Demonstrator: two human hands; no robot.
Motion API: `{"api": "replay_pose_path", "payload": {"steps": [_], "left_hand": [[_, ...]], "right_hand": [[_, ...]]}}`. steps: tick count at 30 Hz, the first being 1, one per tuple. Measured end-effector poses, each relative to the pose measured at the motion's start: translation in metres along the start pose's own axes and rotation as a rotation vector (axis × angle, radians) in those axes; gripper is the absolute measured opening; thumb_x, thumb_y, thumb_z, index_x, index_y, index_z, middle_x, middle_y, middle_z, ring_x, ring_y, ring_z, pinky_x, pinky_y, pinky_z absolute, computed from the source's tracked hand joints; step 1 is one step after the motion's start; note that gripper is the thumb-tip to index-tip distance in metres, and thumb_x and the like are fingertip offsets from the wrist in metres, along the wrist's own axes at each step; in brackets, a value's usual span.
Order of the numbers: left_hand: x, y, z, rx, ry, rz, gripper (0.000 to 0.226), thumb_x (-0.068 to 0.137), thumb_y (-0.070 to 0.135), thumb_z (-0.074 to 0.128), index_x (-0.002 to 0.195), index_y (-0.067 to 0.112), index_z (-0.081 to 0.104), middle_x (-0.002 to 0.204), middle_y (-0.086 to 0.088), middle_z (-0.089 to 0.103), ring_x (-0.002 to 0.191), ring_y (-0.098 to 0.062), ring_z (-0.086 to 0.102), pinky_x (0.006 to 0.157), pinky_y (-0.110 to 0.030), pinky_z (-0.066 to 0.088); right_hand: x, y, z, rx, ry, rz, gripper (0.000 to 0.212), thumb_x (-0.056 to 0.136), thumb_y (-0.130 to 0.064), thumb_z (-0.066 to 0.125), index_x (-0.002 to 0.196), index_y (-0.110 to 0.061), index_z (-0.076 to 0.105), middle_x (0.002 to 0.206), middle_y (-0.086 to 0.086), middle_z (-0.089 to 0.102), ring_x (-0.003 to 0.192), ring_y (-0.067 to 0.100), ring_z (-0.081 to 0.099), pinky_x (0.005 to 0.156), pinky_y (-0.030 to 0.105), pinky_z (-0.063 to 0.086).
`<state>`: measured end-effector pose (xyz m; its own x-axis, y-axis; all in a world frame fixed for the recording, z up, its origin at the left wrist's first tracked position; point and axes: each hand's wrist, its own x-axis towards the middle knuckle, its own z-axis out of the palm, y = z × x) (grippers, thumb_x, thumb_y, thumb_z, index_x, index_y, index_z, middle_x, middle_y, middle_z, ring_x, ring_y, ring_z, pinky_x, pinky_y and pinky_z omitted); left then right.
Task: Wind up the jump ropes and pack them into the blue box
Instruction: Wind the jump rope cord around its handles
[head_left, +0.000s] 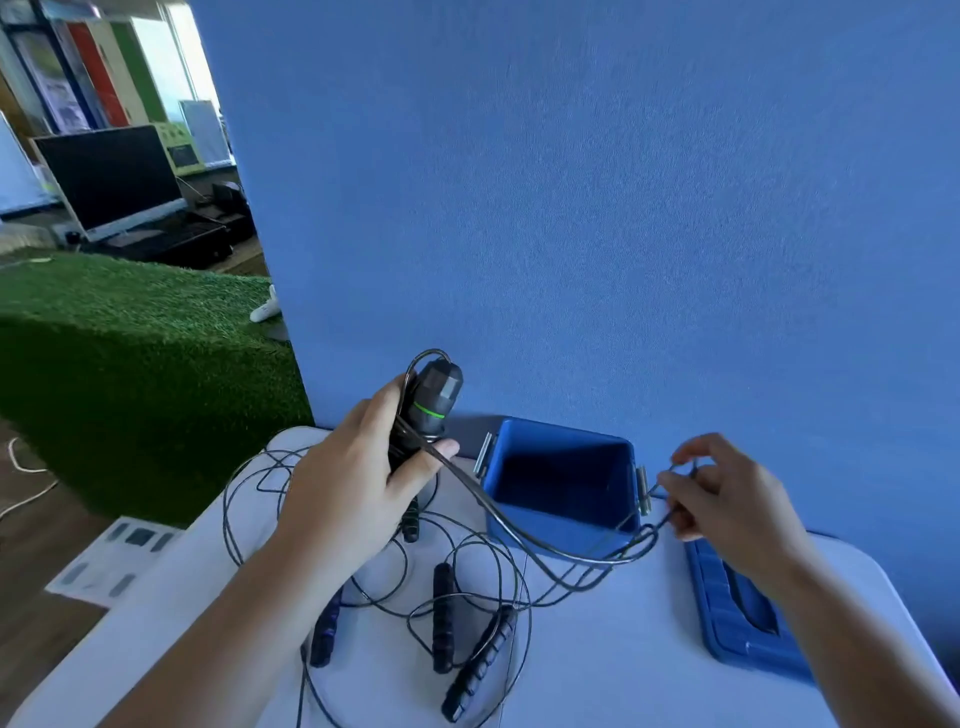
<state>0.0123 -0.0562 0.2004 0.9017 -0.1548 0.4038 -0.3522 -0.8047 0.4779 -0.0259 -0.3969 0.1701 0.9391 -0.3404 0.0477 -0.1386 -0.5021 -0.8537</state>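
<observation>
- Table (597, 675): white top, set against a blue wall (623, 208) at 12 o'clock.
- Lid (727, 623): blue and ribbed, lying flat at 3 o'clock, partly under the right forearm.
- Artificial-grass block (130, 364): at 10 o'clock, off the table, with a dark monitor (109, 176) beyond it.
- Printed sheet (114, 561): on the floor at 9 o'clock. It shows dark shapes, and any writing is too small to read.
- Loose handles (443, 618): black with ribbed grips, four on the table from the centre towards 6 o'clock, tangled in thin black loops (249, 499).
- Blue box (566, 432): open, upright on the table at 12 o'clock, with a metal latch (643, 491) on each side. Its inside is in shadow.
- Cord (545, 545): thin, dark and doubled, sagging between the hands across the box's front wall.
- Held handle (436, 400): black with a green ring, raised above the table at 11 o'clock, with cord wound round it.
- Left hand (348, 483): fingers wrapped round the held handle and its windings.
- Right hand (727, 493): at 2 o'clock, just right of the box, thumb and fingertips pinching a bend of the cord.
</observation>
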Motion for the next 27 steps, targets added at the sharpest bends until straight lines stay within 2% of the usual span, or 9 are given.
{"api": "replay_pose_path", "payload": {"steps": [4, 8, 11, 13, 16, 18, 22, 24, 27], "left_hand": [[0.003, 0.000, 0.000, -0.007, 0.001, -0.015, 0.061, 0.086, 0.073, 0.048, 0.136, 0.038, 0.045, 0.098, 0.009, 0.061, 0.084, -0.021, 0.063, 0.067, -0.042, 0.055], [0.006, -0.002, 0.001, 0.003, 0.010, -0.041, 0.057, 0.089, 0.070, 0.049, 0.136, 0.039, 0.044, 0.097, 0.009, 0.060, 0.081, -0.021, 0.062, 0.066, -0.042, 0.055], [0.007, -0.003, 0.002, 0.020, 0.021, -0.050, 0.059, 0.089, 0.071, 0.048, 0.137, 0.036, 0.044, 0.095, 0.007, 0.059, 0.079, -0.022, 0.061, 0.064, -0.041, 0.054], [0.007, -0.002, 0.003, 0.030, 0.027, -0.050, 0.061, 0.089, 0.070, 0.047, 0.138, 0.035, 0.043, 0.096, 0.006, 0.058, 0.078, -0.022, 0.060, 0.062, -0.040, 0.053], [0.007, -0.003, 0.006, 0.074, 0.020, -0.046, 0.062, 0.089, 0.071, 0.047, 0.138, 0.034, 0.043, 0.099, 0.006, 0.059, 0.079, -0.021, 0.061, 0.060, -0.038, 0.053], [0.007, -0.005, 0.010, 0.108, 0.008, -0.045, 0.065, 0.088, 0.072, 0.045, 0.138, 0.031, 0.043, 0.100, 0.006, 0.059, 0.080, -0.023, 0.062, 0.059, -0.036, 0.051], [0.000, -0.007, 0.024, 0.119, -0.055, -0.040, 0.079, 0.082, 0.080, 0.032, 0.143, 0.031, 0.040, 0.107, 0.003, 0.061, 0.089, -0.028, 0.065, 0.063, -0.039, 0.052], [-0.001, -0.004, 0.031, 0.072, -0.088, -0.066, 0.083, 0.078, 0.082, 0.031, 0.145, 0.033, 0.039, 0.115, 0.003, 0.065, 0.098, -0.028, 0.066, 0.068, -0.038, 0.051], [-0.006, 0.008, 0.035, -0.083, -0.104, -0.051, 0.071, 0.082, 0.079, 0.044, 0.141, 0.041, 0.044, 0.115, 0.010, 0.069, 0.104, -0.020, 0.066, 0.077, -0.037, 0.053]], "right_hand": [[-0.006, -0.004, 0.002, -0.187, -0.201, -0.039, 0.018, 0.086, -0.010, 0.068, 0.085, -0.028, 0.071, 0.077, -0.003, 0.074, 0.069, 0.017, 0.072, 0.075, 0.039, 0.062], [-0.013, -0.013, -0.004, -0.514, -0.315, -0.210, 0.025, 0.079, -0.017, 0.069, 0.087, -0.038, 0.058, 0.081, -0.013, 0.065, 0.069, 0.003, 0.059, 0.064, 0.017, 0.047], [-0.016, -0.020, -0.003, -0.704, -0.234, -0.274, 0.030, 0.078, -0.049, 0.075, 0.078, -0.031, 0.050, 0.080, -0.014, 0.057, 0.068, 0.004, 0.052, 0.057, 0.022, 0.040], [-0.015, -0.021, -0.001, -0.765, -0.182, -0.321, 0.037, 0.084, -0.065, 0.062, 0.077, -0.029, 0.054, 0.089, -0.016, 0.053, 0.082, 0.005, 0.052, 0.060, 0.023, 0.038], [-0.018, -0.025, -0.003, -0.781, -0.154, -0.330, 0.046, 0.093, -0.067, 0.040, 0.083, -0.031, 0.066, 0.104, -0.021, 0.047, 0.100, 0.004, 0.044, 0.070, 0.029, 0.046], [-0.023, -0.034, -0.006, -0.763, -0.167, -0.292, 0.057, 0.091, -0.071, 0.029, 0.082, -0.032, 0.069, 0.096, -0.016, 0.048, 0.094, 0.005, 0.047, 0.071, 0.029, 0.046], [-0.036, -0.058, -0.009, -0.475, -0.370, -0.157, 0.042, 0.099, -0.061, 0.035, 0.073, -0.054, 0.067, 0.066, -0.015, 0.059, 0.061, 0.002, 0.053, 0.060, 0.019, 0.039], [-0.038, -0.060, -0.005, -0.355, -0.415, -0.191, 0.040, 0.104, -0.051, 0.037, 0.084, -0.042, 0.071, 0.058, -0.010, 0.058, 0.057, 0.005, 0.053, 0.062, 0.023, 0.047], [-0.037, -0.058, 0.006, -0.218, -0.330, -0.284, 0.032, 0.108, -0.036, 0.040, 0.093, -0.034, 0.069, 0.056, -0.007, 0.051, 0.052, 0.011, 0.045, 0.054, 0.021, 0.040]]}}
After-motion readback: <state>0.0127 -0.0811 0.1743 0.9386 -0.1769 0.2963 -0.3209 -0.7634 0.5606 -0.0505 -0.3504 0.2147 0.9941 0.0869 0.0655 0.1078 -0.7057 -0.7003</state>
